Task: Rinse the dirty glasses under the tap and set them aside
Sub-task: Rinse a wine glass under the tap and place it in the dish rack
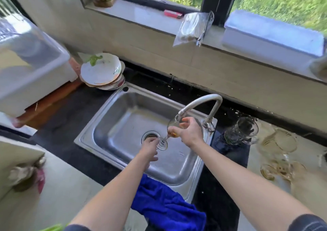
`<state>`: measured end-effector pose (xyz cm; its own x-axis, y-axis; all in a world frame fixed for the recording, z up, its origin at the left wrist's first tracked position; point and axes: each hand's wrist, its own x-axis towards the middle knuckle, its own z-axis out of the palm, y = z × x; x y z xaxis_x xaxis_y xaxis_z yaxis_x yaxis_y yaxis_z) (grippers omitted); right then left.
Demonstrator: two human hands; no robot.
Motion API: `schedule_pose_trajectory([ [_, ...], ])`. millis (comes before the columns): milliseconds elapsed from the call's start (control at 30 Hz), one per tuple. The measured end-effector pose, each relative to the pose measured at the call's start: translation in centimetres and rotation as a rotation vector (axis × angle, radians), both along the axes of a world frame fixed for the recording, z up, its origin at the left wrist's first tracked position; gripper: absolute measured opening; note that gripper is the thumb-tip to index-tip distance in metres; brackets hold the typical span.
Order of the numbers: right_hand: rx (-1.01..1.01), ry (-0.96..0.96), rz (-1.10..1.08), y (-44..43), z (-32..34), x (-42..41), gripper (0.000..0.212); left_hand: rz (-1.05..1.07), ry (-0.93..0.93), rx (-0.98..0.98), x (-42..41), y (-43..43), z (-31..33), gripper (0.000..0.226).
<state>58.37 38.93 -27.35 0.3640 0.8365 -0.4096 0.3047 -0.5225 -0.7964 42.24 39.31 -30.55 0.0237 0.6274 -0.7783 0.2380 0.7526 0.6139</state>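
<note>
Presently I hold a stemmed glass tilted under the tap, over the sink: my left hand pinches its foot, my right hand wraps the bowl. Right of the sink, a tumbler and blurred glasses wait, seemingly unrinsed. I judge the basin roomy; the spout crowds the rim.

Motion blur smears the glasses on the right counter, and the white box is cut off at left.
</note>
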Motion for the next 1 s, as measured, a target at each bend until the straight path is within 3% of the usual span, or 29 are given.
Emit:
schedule_pose_trajectory([
  [100,-0.014,0.049,-0.048,0.1,0.2,-0.3,0.077,0.196,-0.210,-0.087,0.9,1.2,-1.4,0.030],
  [200,-0.034,0.101,-0.036,0.2,1.1,-0.1,0.075,0.314,-0.294,-0.139,1.0,2.1,-2.7,0.035],
  [300,-0.074,0.071,0.035,0.7,2.0,0.6,0.060,0.277,-0.303,-0.159,0.7,2.8,-3.2,0.031],
  [400,-0.062,0.084,0.100,1.5,2.6,1.1,0.043,0.198,-0.252,-0.159,0.8,3.0,-2.5,0.010],
  [533,-0.059,0.136,0.154,2.1,2.9,1.2,0.052,0.138,-0.242,-0.223,0.6,2.8,-1.9,0.026],
  [667,-0.033,0.118,0.135,2.2,2.2,0.9,0.049,0.325,-0.326,-0.143,0.8,3.5,-1.9,0.014],
  [800,-0.015,0.120,0.223,2.1,1.4,1.0,0.069,0.212,-0.312,-0.181,0.1,3.1,-1.8,0.011],
  [867,0.001,0.163,0.210,2.3,1.6,1.1,0.067,0.158,-0.282,-0.229,-0.3,2.9,-2.1,0.021],
  [1000,0.007,0.098,0.219,2.5,1.4,0.6,0.075,0.299,-0.311,-0.177,0.1,3.0,-2.3,0.018],
])
